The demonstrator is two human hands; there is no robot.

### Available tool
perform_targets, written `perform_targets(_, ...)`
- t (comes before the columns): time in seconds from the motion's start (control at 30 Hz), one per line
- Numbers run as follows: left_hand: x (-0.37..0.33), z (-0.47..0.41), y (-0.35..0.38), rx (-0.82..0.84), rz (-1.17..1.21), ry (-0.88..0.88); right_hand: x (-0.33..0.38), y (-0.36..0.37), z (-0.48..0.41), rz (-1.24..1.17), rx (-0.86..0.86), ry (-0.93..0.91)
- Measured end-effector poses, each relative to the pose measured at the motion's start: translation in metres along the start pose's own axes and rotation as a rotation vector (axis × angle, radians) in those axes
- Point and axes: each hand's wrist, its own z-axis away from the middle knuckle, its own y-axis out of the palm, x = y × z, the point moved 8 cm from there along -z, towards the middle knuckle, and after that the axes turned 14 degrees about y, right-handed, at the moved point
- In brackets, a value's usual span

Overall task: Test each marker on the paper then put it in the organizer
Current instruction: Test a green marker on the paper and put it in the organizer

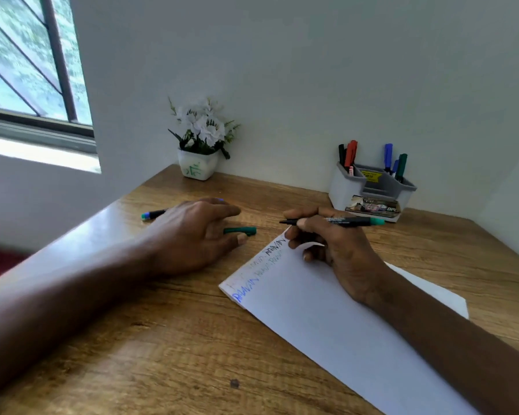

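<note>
While the right hand (327,244) grips a marker (336,221), the left hand (192,235) lies slack; label unreadable

Daylight pours in from the window (27,64) at upper left, blown out on its sill. A pale sheen glares along the counter (168,339) at its left edge. Soft shadows lie under both forearms. Edges bend, the frame's a touch blurry.

The label on the front of the organizer (372,187) shows the letters "OPE" at its right end (392,209). The yellow sticker (371,176) inside it and the print on the marker (342,220) barrel are too blurred to read. The scribbles along the paper's (327,319) left edge form no legible word.
</note>
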Motion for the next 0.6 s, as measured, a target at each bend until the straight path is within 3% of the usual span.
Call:
perform_targets(0.17,-0.006,-0.009,-0.001,-0.07,-0.073,0.056,0.002,0.003,0.001,0.02,0.071,-0.024)
perform_targets(0.33,0.004,-0.004,-0.007,-0.244,0.154,0.004,0.005,0.001,0.006,-0.011,0.078,-0.048)
perform_targets(0.47,0.006,-0.003,-0.007,-0.257,0.307,0.004,0.006,0.001,0.007,-0.012,0.098,-0.054)
perform_targets(0.6,0.004,-0.003,-0.005,-0.247,0.317,0.023,0.006,0.002,0.008,0.021,0.107,-0.072)
